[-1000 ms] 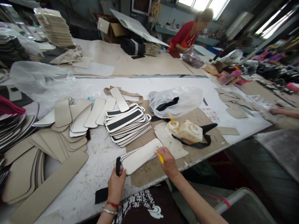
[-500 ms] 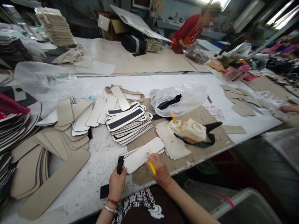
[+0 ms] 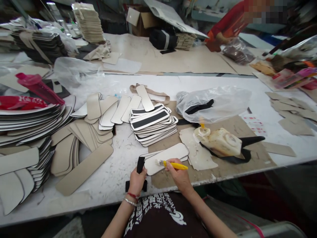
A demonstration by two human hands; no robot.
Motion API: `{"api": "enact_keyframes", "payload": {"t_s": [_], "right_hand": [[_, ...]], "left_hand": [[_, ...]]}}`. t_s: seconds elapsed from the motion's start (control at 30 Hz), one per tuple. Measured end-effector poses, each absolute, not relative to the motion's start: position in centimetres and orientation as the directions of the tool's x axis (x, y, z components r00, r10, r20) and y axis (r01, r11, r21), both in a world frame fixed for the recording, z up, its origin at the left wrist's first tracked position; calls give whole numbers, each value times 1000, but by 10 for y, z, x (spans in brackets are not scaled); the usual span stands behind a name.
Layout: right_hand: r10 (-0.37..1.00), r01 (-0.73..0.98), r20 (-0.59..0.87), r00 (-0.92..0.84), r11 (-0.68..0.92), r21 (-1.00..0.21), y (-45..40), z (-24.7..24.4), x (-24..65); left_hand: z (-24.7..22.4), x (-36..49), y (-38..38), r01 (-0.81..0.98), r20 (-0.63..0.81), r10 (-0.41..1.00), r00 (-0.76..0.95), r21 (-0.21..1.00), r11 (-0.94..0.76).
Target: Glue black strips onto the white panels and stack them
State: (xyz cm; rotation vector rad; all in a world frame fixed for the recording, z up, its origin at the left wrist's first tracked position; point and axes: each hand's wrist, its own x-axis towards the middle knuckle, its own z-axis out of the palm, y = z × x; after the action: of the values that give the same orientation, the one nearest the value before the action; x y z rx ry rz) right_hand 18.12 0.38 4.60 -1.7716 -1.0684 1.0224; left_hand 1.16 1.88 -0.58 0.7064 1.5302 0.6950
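Note:
My right hand [image 3: 178, 173] is closed around a yellow-handled brush [image 3: 176, 165]. Its pale bristles touch the top of a cream rounded strip [image 3: 170, 158], which lies on a few similar pieces at the table's front. At the strip's left end, my left hand [image 3: 137, 180] pinches a black strap [image 3: 140, 164]. Just behind is a stack of pale panels with black centre bands [image 3: 151, 119]. To the right, a stained off-white plastic container [image 3: 223, 141] rests on its side, with a round opening at its left.
Fanned beige panels [image 3: 84, 135] and curved stacks [image 3: 29, 122] cover the left side. A clear plastic bag [image 3: 223, 102] with black strap in it lies behind the container. Across the table, a person in red [image 3: 226, 26] handles a plastic bag [image 3: 237, 51].
The view has swung left, so the scene sits further right. The brush has moved toward the strip's left end, and its handle now lies nearly level. My left hand keeps the black strap.

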Motion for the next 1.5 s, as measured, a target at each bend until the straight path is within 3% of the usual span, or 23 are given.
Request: {"api": "enact_keyframes", "payload": {"t_s": [0.1, 0.27, 0.4, 0.47, 0.57, 0.73, 0.97, 1.2, 1.37, 1.5], "right_hand": [[937, 240, -246, 247, -305, -922, 4, 47, 176], [942, 390, -100, 320, -227, -892, 5, 49, 179], [925, 142, -308, 224, -344, -928, 5, 44, 174], [916, 108, -333, 224, -363, -925, 6, 38, 174], [934, 314, -189, 304, -286, -905, 9, 31, 192], [939, 661, 108, 327, -145, -736, 16, 36, 247], [916, 790, 285, 283, -54, -610, 20, 47, 288], [956, 850, 266, 123, 37, -525, 10, 47, 277], [985, 741, 172, -33, 139, -657, -7, 48, 219], [973, 668, 229, 25, 154, -728, -7, 56, 213]], "left_hand": [[-10, 11, 18, 57, -620, 782, -58, 780, 623], [-11, 11, 16, 34, -621, 782, -57, 781, 623], [-10, 11, 15, 38, -613, 788, -59, 787, 616], [-9, 12, 14, 34, -612, 788, -63, 788, 615], [-6, 13, 14, 15, -622, 779, -75, 781, 625], [4, 18, 16, 13, -656, 743, -134, 748, 663], [10, 21, 16, 19, -651, 740, -169, 748, 663], [5, 17, 14, 81, -638, 750, -175, 750, 657], [-2, 16, 14, 75, -612, 775, -156, 775, 627], [-3, 13, 14, 92, -605, 783, -145, 779, 620]]}}
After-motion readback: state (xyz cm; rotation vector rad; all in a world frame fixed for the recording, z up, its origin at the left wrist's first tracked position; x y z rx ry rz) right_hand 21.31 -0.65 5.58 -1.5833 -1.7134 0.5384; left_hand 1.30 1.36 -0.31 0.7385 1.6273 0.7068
